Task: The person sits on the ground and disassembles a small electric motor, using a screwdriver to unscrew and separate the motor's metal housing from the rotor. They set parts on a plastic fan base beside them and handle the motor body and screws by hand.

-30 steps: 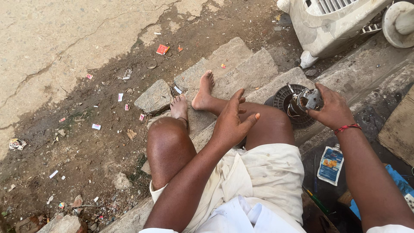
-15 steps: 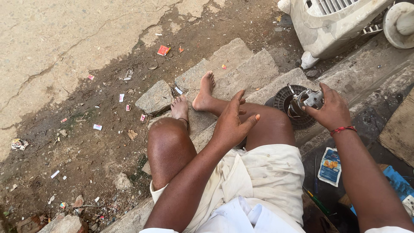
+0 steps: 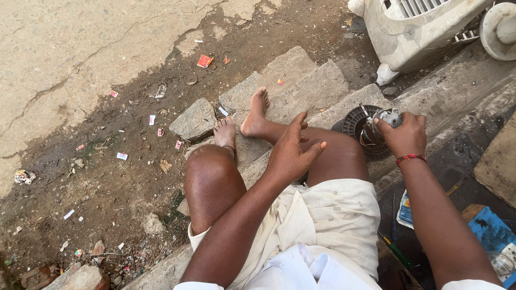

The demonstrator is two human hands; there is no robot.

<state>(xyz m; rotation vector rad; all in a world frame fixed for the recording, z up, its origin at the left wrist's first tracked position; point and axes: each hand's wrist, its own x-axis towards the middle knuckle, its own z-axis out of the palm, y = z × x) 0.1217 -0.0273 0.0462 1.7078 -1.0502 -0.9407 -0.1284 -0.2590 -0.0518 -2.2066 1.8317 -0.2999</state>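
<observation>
I sit on stone steps with bare legs stretched ahead. My right hand, a red thread at its wrist, grips a small grey metal motor with wires, attached to a round black fan part lying on the step by my right thigh. My left hand rests over my right thigh with fingers spread and nothing in it.
A white plastic cooler body stands at the top right. Stone blocks edge the littered dirt ground at left. A blue board, a printed paper and a green-handled tool lie at my right.
My right hand has shifted slightly on the motor; my left hand stays over the thigh. The view has barely moved.
</observation>
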